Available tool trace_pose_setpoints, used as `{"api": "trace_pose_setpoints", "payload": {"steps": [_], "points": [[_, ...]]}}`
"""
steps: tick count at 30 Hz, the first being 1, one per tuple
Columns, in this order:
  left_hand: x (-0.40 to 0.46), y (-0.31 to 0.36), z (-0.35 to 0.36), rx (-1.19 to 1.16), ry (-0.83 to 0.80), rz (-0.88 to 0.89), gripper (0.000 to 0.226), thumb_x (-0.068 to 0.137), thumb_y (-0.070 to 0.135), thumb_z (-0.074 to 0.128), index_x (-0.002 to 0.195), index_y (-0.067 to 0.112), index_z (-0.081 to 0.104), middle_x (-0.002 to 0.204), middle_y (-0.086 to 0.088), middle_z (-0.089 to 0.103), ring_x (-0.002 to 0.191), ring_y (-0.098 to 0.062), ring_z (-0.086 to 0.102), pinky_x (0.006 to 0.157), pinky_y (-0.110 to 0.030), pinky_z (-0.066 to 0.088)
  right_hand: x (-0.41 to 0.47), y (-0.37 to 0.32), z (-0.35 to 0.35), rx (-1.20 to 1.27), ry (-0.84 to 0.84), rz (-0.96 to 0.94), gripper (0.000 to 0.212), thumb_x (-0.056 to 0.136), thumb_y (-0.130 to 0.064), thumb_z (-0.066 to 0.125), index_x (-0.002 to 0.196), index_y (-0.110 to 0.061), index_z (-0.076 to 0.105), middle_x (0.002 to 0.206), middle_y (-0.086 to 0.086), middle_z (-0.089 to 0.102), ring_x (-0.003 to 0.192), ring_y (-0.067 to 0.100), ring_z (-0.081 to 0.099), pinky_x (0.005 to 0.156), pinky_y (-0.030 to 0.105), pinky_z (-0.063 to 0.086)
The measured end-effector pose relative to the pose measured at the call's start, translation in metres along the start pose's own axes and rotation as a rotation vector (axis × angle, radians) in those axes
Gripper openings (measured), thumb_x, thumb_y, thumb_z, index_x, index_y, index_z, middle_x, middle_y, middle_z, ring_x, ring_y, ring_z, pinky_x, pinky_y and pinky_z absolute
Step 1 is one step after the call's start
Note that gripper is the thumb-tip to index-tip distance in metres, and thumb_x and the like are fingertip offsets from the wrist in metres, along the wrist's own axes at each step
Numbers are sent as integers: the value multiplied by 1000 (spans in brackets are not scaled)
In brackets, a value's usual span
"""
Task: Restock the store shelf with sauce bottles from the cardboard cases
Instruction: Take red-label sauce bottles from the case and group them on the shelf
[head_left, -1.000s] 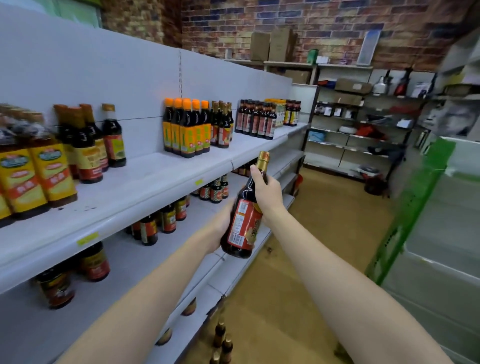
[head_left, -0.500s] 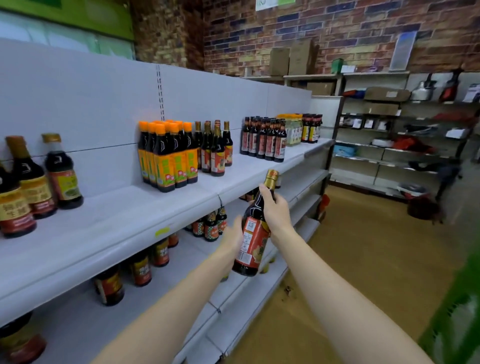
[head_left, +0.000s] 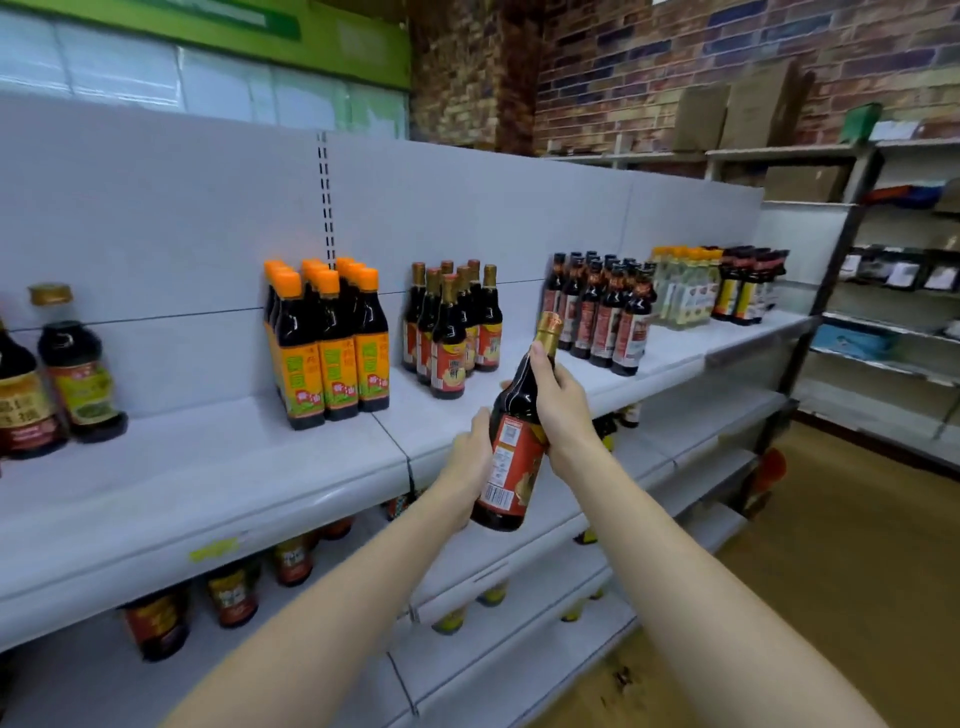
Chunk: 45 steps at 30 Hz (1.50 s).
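I held a dark sauce bottle (head_left: 511, 441) with a gold cap and a red-orange label, tilted with its cap leaning up and to the right, in front of the white store shelf (head_left: 208, 488). My left hand (head_left: 467, 462) cupped its lower body and my right hand (head_left: 558, 410) gripped its neck and shoulder. On the shelf behind stood a cluster of matching gold-capped bottles (head_left: 452, 327), upright and close together.
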<state>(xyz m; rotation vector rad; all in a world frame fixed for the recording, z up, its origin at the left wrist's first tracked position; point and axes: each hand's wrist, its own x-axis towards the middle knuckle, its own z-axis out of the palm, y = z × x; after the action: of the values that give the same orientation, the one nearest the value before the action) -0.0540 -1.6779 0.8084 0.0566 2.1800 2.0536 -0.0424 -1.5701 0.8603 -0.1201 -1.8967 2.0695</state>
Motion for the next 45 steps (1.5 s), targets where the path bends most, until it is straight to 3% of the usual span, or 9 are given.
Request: {"api": "trace_pose_setpoints", "payload": {"steps": [5,8,14,17,24,30,34,39,45], "points": [[78,14,12,-61,35,33,63,106,52,30,101,2,68,96,-21,75,93,-38,72,89,-44,57,73,4,3,48,-42,-68,35,99,-52,59,106,-18,67,95,-1,75,88,14,73,71,26,56],[123,16,24,-146,0,103,54,105,51,37,96,7,68,92,-16,76,90,-38,72,94,-54,57,115,10,0,33,-22,-115,35,98,-50,61,99,-15,66,85,-4,73,75,7,72,63,21,54],[198,29,47,-121,-23,155,51,107,46,33,104,8,68,89,-10,77,88,-30,74,87,-43,58,190,23,-10,57,35,-193,32,97,-46,65,86,-17,65,97,20,74,83,25,71,81,42,60],[230,27,57,-168,-41,121,49,107,46,34,103,11,67,87,-8,77,82,-26,74,82,-39,60,227,33,-12,1,17,-227,34,95,-47,67,82,-16,66,81,6,73,79,21,70,79,42,58],[295,8,79,-343,128,41,44,108,45,31,98,20,66,78,1,75,72,-13,71,65,-24,57,299,75,-8,-96,-158,-262,43,93,-55,65,94,-12,68,88,7,73,88,25,71,82,50,58],[332,-1,91,-405,258,30,36,109,38,34,97,24,65,87,2,74,87,-15,68,78,-26,54,338,102,-16,-55,-290,-300,21,98,-46,64,96,-25,64,85,-13,69,86,7,67,74,26,53],[343,-7,96,-361,384,-2,39,109,40,34,99,22,67,84,3,77,84,-16,71,77,-29,55,355,107,-18,-17,-380,-310,19,99,-44,63,99,-26,64,86,-15,69,86,5,67,72,21,50],[342,-12,93,-189,572,-1,47,108,43,32,111,15,70,108,-7,76,104,-24,71,102,-46,52,368,112,-11,0,-471,-336,25,97,-54,59,104,-30,62,100,-12,70,98,8,66,83,32,55],[321,-26,85,143,723,173,40,99,34,40,88,11,71,93,-8,73,97,-30,68,89,-53,57,373,112,-12,-130,-575,-385,32,99,-63,47,114,-36,53,106,-21,64,106,4,61,96,44,52]]}}
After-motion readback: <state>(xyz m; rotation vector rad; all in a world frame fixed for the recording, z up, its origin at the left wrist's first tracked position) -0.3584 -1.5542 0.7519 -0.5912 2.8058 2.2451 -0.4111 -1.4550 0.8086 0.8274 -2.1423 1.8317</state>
